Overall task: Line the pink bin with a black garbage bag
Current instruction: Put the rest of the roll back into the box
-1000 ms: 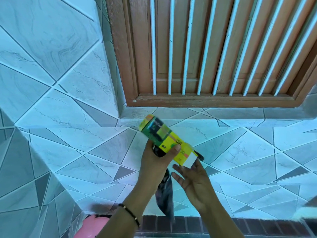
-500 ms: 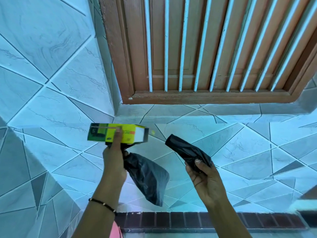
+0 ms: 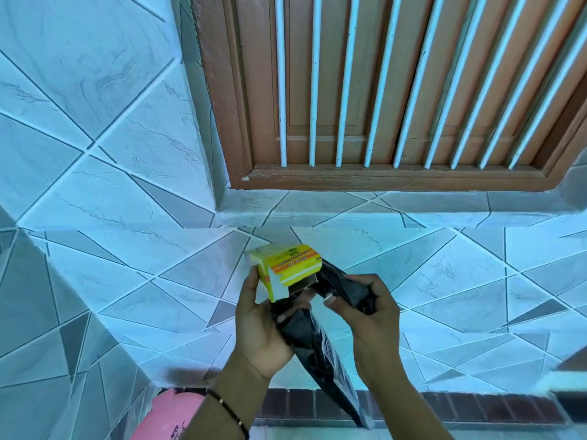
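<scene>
A left hand (image 3: 260, 319) is gripping a yellow box (image 3: 286, 269), open at its right end, along with a loose black garbage bag (image 3: 320, 350) hanging below. The right hand (image 3: 365, 315) is curling around a black bag roll (image 3: 346, 289) at the box's opening. Half a second ago, roll and box were apart. The pink bin (image 3: 168, 414) is sitting bottom left.

- Pink bin (image 3: 171, 414): only a curved part shows at the bottom edge; the rest is cut off, partly behind the left forearm; dark lettering on it unreadable.
- Yellow box (image 3: 287, 265): printed text too small to read.
- Black garbage bag (image 3: 320, 354): upper part hidden behind box and fingers.
- Window frame (image 3: 394, 179): cut off at top and right.
- Object at right edge (image 3: 571, 373): blurred, unidentifiable.
</scene>
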`<state>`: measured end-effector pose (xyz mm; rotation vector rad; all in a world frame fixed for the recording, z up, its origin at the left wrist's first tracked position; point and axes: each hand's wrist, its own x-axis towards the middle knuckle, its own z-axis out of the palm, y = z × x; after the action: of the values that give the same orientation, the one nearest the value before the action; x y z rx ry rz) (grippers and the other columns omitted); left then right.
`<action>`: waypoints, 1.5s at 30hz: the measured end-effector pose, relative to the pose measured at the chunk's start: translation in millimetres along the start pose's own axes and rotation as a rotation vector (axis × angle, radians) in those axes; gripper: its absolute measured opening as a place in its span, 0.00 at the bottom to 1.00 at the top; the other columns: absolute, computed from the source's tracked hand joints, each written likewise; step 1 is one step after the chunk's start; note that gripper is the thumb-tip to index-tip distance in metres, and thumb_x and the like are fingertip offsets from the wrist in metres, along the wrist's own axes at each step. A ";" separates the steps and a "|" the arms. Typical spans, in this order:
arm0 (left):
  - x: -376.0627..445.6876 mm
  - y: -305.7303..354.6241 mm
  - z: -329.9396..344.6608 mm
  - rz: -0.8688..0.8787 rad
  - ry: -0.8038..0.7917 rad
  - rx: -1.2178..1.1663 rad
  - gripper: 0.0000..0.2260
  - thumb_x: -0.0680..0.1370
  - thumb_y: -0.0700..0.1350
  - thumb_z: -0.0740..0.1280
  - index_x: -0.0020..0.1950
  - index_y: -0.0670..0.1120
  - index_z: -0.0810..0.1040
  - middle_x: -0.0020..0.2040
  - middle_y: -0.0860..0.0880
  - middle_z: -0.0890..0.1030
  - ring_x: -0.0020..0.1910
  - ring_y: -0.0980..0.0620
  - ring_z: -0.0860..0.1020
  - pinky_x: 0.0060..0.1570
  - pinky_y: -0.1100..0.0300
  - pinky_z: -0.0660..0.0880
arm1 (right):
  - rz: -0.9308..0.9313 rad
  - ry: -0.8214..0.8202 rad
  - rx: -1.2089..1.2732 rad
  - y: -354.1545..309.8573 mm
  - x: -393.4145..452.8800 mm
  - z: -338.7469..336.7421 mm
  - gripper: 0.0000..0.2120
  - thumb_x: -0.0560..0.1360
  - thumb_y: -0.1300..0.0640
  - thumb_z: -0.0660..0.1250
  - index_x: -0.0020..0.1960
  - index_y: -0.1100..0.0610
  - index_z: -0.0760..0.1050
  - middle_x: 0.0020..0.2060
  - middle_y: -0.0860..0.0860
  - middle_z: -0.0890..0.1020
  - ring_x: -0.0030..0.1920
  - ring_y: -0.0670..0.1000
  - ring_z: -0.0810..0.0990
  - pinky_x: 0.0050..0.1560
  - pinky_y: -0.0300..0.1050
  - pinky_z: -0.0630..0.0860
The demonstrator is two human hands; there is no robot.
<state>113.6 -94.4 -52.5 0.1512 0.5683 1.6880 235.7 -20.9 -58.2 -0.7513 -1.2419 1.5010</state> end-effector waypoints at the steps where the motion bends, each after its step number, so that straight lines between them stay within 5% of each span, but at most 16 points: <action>1: -0.5 0.0 1.4 0.001 -0.003 -0.002 0.40 0.49 0.59 0.81 0.53 0.38 0.80 0.22 0.47 0.69 0.21 0.52 0.71 0.32 0.61 0.76 | 0.073 -0.007 0.115 0.1 -1.5 1.1 0.13 0.63 0.72 0.73 0.43 0.60 0.75 0.37 0.55 0.82 0.40 0.55 0.80 0.47 0.48 0.81; 6: 4.0 -0.8 -2.1 0.011 -0.044 0.014 0.42 0.56 0.59 0.79 0.63 0.43 0.69 0.24 0.51 0.70 0.21 0.57 0.65 0.35 0.65 0.67 | 0.319 -0.115 0.105 -3.6 -1.1 -4.8 0.15 0.64 0.62 0.74 0.47 0.65 0.74 0.37 0.59 0.81 0.35 0.57 0.81 0.30 0.46 0.78; 10: 2.5 -5.1 1.2 0.019 -0.071 0.019 0.25 0.55 0.55 0.80 0.43 0.40 0.82 0.19 0.50 0.69 0.18 0.55 0.68 0.35 0.64 0.77 | 0.377 -0.221 0.020 -7.2 0.7 -8.5 0.06 0.69 0.62 0.71 0.39 0.61 0.74 0.30 0.53 0.79 0.28 0.51 0.77 0.28 0.37 0.71; 13: 4.2 -8.0 0.1 0.032 -0.042 0.099 0.25 0.50 0.54 0.82 0.41 0.42 0.85 0.26 0.49 0.79 0.21 0.56 0.72 0.29 0.66 0.75 | 0.410 -0.273 -0.069 -7.6 7.3 -15.0 0.12 0.73 0.62 0.66 0.31 0.55 0.76 0.27 0.49 0.77 0.28 0.47 0.75 0.28 0.35 0.69; 16: 6.7 -10.4 -0.3 -0.014 0.040 0.240 0.24 0.54 0.56 0.81 0.44 0.46 0.85 0.40 0.48 0.83 0.32 0.53 0.73 0.37 0.65 0.71 | 0.383 -0.331 -0.198 -8.1 12.4 -17.0 0.06 0.71 0.56 0.69 0.47 0.53 0.82 0.41 0.46 0.86 0.42 0.45 0.84 0.42 0.37 0.77; 19: 4.1 -15.8 5.4 -0.023 0.087 0.304 0.11 0.65 0.53 0.70 0.39 0.48 0.86 0.39 0.49 0.85 0.34 0.52 0.80 0.38 0.63 0.77 | 0.416 -0.314 -0.313 -3.8 11.8 -15.7 0.20 0.62 0.46 0.68 0.53 0.50 0.79 0.45 0.46 0.84 0.45 0.46 0.82 0.41 0.41 0.74; 24: 5.2 -13.4 4.0 -0.056 0.158 0.334 0.12 0.62 0.52 0.76 0.42 0.49 0.86 0.42 0.49 0.81 0.40 0.50 0.74 0.47 0.58 0.70 | 0.472 -0.276 -0.286 5.9 10.3 -20.0 0.15 0.61 0.51 0.69 0.48 0.53 0.77 0.40 0.50 0.82 0.39 0.48 0.79 0.38 0.41 0.72; 28: 3.4 -5.9 3.7 -0.034 0.130 0.325 0.13 0.61 0.52 0.75 0.41 0.48 0.85 0.38 0.48 0.83 0.34 0.51 0.80 0.42 0.59 0.77 | 0.586 -0.236 0.017 8.8 12.5 -26.2 0.16 0.64 0.59 0.72 0.50 0.64 0.79 0.40 0.58 0.84 0.38 0.56 0.83 0.40 0.48 0.78; 31: -0.7 7.3 -2.3 -0.035 0.038 0.214 0.29 0.49 0.54 0.82 0.46 0.44 0.81 0.32 0.45 0.82 0.26 0.50 0.78 0.30 0.62 0.78 | 0.644 -0.108 0.093 8.1 16.7 -32.6 0.01 0.71 0.67 0.65 0.41 0.65 0.75 0.26 0.57 0.77 0.25 0.55 0.76 0.28 0.46 0.75; 35: -5.3 20.1 -21.8 -0.044 -0.087 0.191 0.34 0.48 0.53 0.83 0.51 0.43 0.84 0.45 0.41 0.85 0.39 0.44 0.84 0.34 0.55 0.80 | 0.611 0.004 0.088 4.2 20.2 -32.8 0.10 0.75 0.68 0.59 0.37 0.61 0.72 0.25 0.54 0.72 0.25 0.53 0.71 0.31 0.46 0.73; 38: -14.6 22.6 -15.0 -0.153 -0.267 0.184 0.27 0.67 0.53 0.76 0.61 0.40 0.78 0.58 0.36 0.81 0.55 0.41 0.81 0.51 0.49 0.78 | 0.546 0.056 0.042 -0.8 22.2 -27.4 0.05 0.75 0.68 0.62 0.41 0.63 0.73 0.28 0.55 0.73 0.27 0.53 0.73 0.26 0.42 0.74; 39: -16.0 21.0 -13.2 -0.153 -0.305 0.218 0.27 0.65 0.54 0.77 0.58 0.38 0.80 0.56 0.36 0.82 0.54 0.42 0.81 0.51 0.51 0.78 | 0.538 0.074 0.030 -1.4 24.0 -25.6 0.05 0.74 0.68 0.62 0.41 0.63 0.72 0.28 0.55 0.73 0.26 0.53 0.73 0.25 0.41 0.74; 42: -18.1 15.9 -7.3 -0.072 -0.136 0.508 0.29 0.38 0.55 0.83 0.35 0.44 0.86 0.36 0.45 0.86 0.34 0.50 0.84 0.31 0.60 0.80 | 0.560 0.127 0.082 -1.4 32.5 -20.0 0.04 0.73 0.70 0.63 0.41 0.64 0.72 0.26 0.57 0.75 0.23 0.54 0.76 0.24 0.44 0.75; 45: -17.3 14.7 3.3 -0.098 -0.219 0.754 0.27 0.44 0.56 0.82 0.38 0.48 0.86 0.38 0.50 0.86 0.37 0.54 0.84 0.35 0.63 0.79 | 0.599 0.203 0.066 5.3 45.9 -12.6 0.03 0.72 0.69 0.64 0.43 0.64 0.71 0.30 0.58 0.76 0.26 0.54 0.76 0.28 0.43 0.74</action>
<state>105.4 -111.4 -39.4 0.8238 1.0025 1.2702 231.6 26.8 -60.8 -1.2716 -0.8434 1.8702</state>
